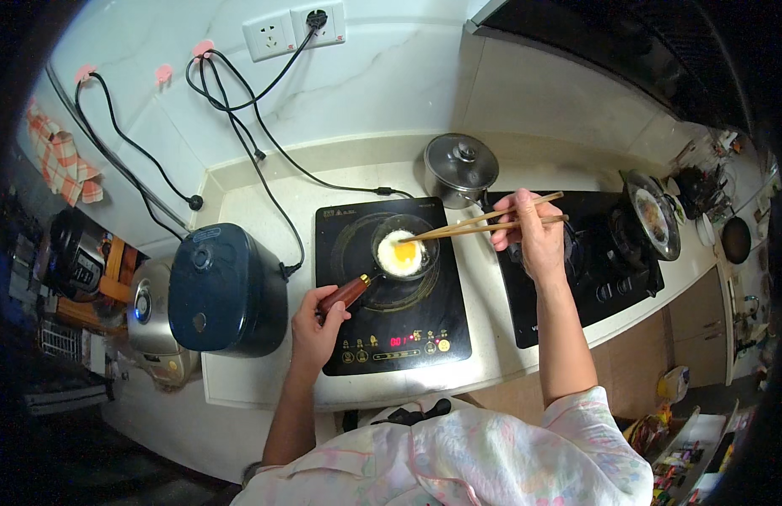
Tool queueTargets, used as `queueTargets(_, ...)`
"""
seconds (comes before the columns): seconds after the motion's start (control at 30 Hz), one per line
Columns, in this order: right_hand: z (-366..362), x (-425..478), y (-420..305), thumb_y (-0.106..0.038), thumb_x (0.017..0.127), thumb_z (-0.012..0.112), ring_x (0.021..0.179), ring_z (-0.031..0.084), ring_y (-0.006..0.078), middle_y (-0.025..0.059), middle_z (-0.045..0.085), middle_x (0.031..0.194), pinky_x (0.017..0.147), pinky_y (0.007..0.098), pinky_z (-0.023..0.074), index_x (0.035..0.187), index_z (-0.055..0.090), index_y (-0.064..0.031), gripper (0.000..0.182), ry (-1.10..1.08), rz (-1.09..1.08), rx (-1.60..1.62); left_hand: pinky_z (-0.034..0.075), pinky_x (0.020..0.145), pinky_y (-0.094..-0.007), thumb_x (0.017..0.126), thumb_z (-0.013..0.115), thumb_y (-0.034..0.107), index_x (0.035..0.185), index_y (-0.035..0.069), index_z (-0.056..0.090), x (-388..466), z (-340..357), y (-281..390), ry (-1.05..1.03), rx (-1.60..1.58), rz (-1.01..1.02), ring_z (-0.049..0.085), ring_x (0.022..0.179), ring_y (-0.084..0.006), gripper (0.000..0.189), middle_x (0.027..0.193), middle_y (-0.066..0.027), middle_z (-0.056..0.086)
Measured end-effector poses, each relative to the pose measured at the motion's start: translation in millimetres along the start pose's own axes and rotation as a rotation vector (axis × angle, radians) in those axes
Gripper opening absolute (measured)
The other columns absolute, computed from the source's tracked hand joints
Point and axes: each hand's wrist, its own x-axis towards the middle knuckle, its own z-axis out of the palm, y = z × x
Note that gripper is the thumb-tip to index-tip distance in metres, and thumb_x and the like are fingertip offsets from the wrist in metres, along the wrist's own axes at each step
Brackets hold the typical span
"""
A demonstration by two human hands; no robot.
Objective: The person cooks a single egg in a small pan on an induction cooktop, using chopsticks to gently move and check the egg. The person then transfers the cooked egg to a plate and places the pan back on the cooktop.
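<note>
My left hand (pixel 320 324) is closed around the wooden handle (pixel 347 296) of a small frying pan (pixel 431 252), which is over the upper part of a black induction cooktop (pixel 391 322). In the pan lies a fried egg (pixel 405 253) with white edges and a yellow yolk. My right hand (pixel 531 234) holds a pair of wooden chopsticks (pixel 486 224); their tips meet at the egg, beside the yolk. A red display is lit on the cooktop's front panel.
Behind the cooktop stands a lidded metal pot (pixel 460 167). A dark blue appliance (pixel 229 291) is at the left, with black power cords (pixel 264 183) behind it. A black gas hob (pixel 593 278) lies to the right, a plate of food (pixel 651 215) at its far end.
</note>
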Motion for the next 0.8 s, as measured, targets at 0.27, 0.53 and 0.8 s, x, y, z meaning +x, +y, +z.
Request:
queueTargets(0.27,24,4,-3,-0.031,0.103,0.052,0.052,0.063,0.0129,0.0077,0.062,0.067,0.047,0.0229,0.0534,0.09,0.066,0.0052,0.041,-0.246,0.154,-0.142,0.055,0.072,-0.0278,0.096,0.058,0.007,0.121,0.0,0.055,-7,7,8,0.008,-0.016,-0.021,0.067,0.079,-0.0143,0.026,0.095,-0.0098,0.067)
queueTargets(0.53,15,16,-29,-0.029,0.101,0.054,0.049,0.059,0.011,0.0054,0.059,0.063,0.045,0.0237,0.0494,0.086,0.065,0.0041,0.038,-0.18,0.098,-0.333,0.055,0.07,-0.0277,0.094,0.061,0.005,0.119,-0.002,0.056,-8,7,8,0.017,0.011,0.024,0.068,0.078,-0.0149,0.026,0.092,-0.0115,0.068)
queueTargets(0.8,22,-1,-38,-0.029,0.101,0.056,0.049,0.058,0.0104,0.0064,0.061,0.065,0.044,0.0237,0.0479,0.084,0.066,0.0032,0.038,-0.156,-0.019,-0.322,0.055,0.073,-0.0279,0.093,0.062,0.003,0.119,-0.002,0.051,-20,15,10,-0.029,-0.095,-0.025,0.067,0.08,-0.0154,0.029,0.101,-0.0124,0.066)
